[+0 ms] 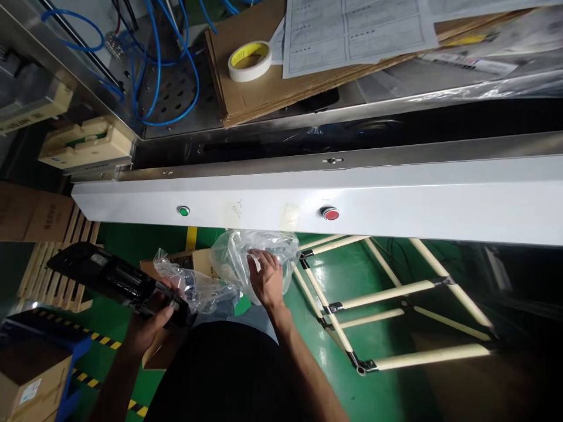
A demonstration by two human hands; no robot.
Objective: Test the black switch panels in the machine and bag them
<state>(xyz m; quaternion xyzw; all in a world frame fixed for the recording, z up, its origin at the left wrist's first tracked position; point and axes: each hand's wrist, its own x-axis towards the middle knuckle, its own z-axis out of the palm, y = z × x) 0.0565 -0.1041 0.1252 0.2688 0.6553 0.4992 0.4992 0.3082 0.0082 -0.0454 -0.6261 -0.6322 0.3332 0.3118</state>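
A long black plastic unit [118, 278], with glossy recessed parts along its side, is gripped near its lower end by my left hand [152, 328]. Its far end tilts up and to the left. Loose clear plastic film [197, 290] lies right beside that hand; I cannot tell whether the hand also touches it. My right hand [267, 280] is at a clear plastic bag [231, 258] below the white panel. Its fingers are bent but apart, with nothing visible between them. Whether they touch the bag is unclear.
The white panel [255, 196] carries a green button [183, 211] and a red button [331, 213]. Above it lie cardboard [250, 99], a tape roll [250, 73] and printed sheets [360, 35]. A tube frame [387, 296] stands right. An open carton [153, 351] is below my left hand.
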